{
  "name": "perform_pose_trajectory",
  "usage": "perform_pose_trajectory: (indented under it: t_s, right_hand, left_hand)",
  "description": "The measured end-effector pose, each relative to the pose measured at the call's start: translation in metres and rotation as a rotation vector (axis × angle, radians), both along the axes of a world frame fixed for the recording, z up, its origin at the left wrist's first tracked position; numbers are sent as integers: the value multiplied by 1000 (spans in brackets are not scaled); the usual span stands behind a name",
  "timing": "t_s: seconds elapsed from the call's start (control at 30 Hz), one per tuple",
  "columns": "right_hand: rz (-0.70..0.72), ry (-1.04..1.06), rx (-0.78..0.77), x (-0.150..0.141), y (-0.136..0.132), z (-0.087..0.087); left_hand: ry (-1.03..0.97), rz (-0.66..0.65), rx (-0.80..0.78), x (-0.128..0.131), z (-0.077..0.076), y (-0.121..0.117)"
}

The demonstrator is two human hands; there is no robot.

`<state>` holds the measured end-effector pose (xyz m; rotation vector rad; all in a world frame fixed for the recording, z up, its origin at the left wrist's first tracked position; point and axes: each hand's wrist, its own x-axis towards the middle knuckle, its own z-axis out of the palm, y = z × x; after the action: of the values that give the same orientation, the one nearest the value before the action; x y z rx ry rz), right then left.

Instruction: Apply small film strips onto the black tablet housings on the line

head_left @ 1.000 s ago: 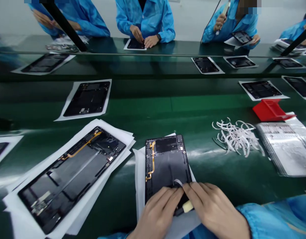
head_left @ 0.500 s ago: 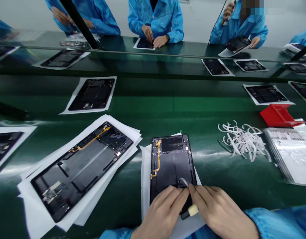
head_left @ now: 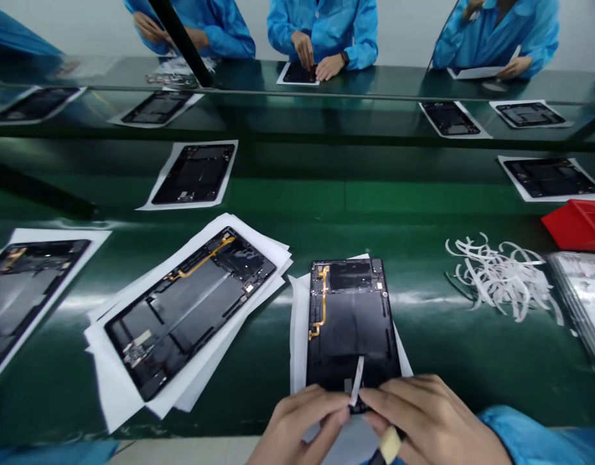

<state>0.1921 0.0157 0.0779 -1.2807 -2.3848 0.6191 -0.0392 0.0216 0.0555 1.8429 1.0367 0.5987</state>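
Observation:
A black tablet housing [head_left: 350, 323] with an orange flex cable [head_left: 324, 303] lies in front of me on white paper [head_left: 300, 336]. At its lower end a narrow white strip [head_left: 358, 381] stands up between my fingertips. My left hand [head_left: 302, 423] is closed, thumb and forefinger pinched at the strip's lower end. My right hand [head_left: 423, 416] reaches in from the other side, forefinger by the strip. Its curled fingers hold a black tool with a yellow band [head_left: 390, 444], whose kind I cannot make out. The hands partly cover the housing's near edge.
To the left another open housing [head_left: 190, 310] lies on stacked papers, with one more [head_left: 33, 284] beyond. On the right are a pile of white strips [head_left: 505, 274], a red bin [head_left: 581, 223] and clear-wrapped sheets [head_left: 585, 284]. Co-workers in blue sit across.
The white strip, curled between my hands before, now stands straighter. My fingers have shifted to the housing's near edge. The view has swung left, and a co-worker at right has lowered a housing.

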Motion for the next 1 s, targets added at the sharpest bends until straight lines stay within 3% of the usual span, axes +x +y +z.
perform_pose_trajectory:
  t_s: [0.1,0.23,0.4,0.53,0.7,0.8,1.0]
  right_hand:
    - [23,-69,142,-3,-10,3]
    - [55,-217,222,-4,-12,13]
    - [32,-406,359,-11,-9,15]
    - [-43,-296,317,-6,-4,9]
    - [-61,-115,127,6,-6,4]
    - [-58,-160,194,7,-7,4]
    - [-14,-322,405,-3,-2,8]
  left_hand:
    - [-12,-27,55,19,5,6]
    - [-49,-36,193,33,6,12]
    - [-89,-47,197,42,-1,13]
    - [-121,-51,281,43,-8,13]
    - [-116,1,229,36,-7,13]
    - [-93,-34,339,36,-6,14]
    - [139,-93,621,37,-9,12]
